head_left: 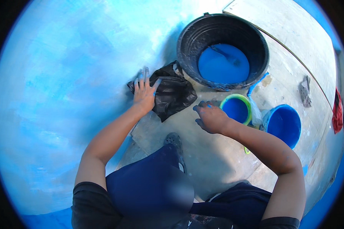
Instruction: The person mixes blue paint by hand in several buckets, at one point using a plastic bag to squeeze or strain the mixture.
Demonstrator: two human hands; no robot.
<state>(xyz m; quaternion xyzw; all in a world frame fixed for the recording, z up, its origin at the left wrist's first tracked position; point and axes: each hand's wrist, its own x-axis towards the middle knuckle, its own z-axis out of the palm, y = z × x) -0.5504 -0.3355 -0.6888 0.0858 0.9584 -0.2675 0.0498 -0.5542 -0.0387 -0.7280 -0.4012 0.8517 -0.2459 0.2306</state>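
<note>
Knees over bare concrete — left hand (144,93) spread on blue-painted floor (65,76), right hand (211,118) loosely curled, empty.

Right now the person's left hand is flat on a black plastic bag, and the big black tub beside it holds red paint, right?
Not quite. The head view shows the left hand flat on the black plastic bag, but the paint in the big black tub is blue, not red.

The concrete floor (214,152) (partly painted blue) bears a black bag (174,93), black tub (222,49) and two small buckets (237,108)
</note>
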